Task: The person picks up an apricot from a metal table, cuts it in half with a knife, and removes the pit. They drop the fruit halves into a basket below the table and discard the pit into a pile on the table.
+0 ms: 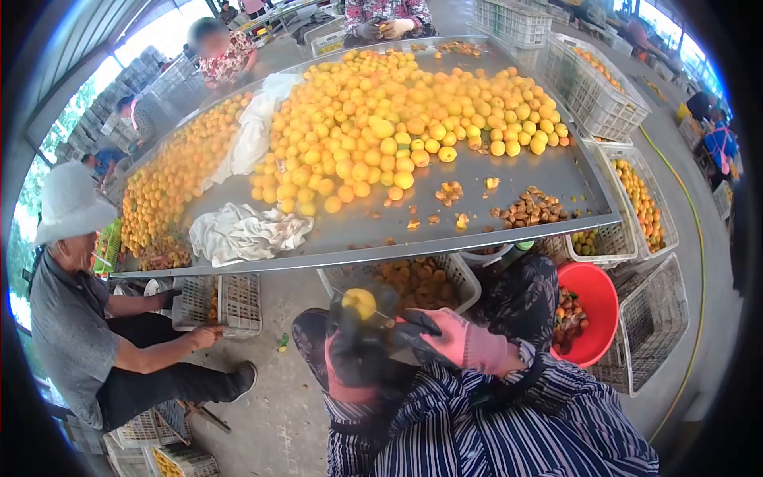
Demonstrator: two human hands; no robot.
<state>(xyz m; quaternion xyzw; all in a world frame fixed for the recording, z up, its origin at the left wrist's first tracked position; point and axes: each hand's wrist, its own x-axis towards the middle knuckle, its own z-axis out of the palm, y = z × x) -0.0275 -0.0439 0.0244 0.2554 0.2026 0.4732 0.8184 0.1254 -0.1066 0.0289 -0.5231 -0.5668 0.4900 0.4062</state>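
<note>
My left hand (355,346), in a black glove with a pink cuff, holds up a yellow apricot (359,304) above my lap. My right hand (435,332), in a pink and black glove, is closed beside the fruit. A thin, shiny tool (385,320) sticks out of it towards the apricot; its exact kind is blurred. Just beyond my hands, under the table edge, a white crate (469,288) holds orange-brown fruit pieces. On the metal table (334,238) lies a big heap of apricots (358,135), with brown pits or scraps (531,208) nearer me.
A red bucket (608,298) of scraps stands at my right, beside a crate (656,318). White cloths (248,232) lie on the table. At left sits a co-worker in a white hat (73,203), hands by a crate (238,306). Another person's gloved hands (389,29) are across the table.
</note>
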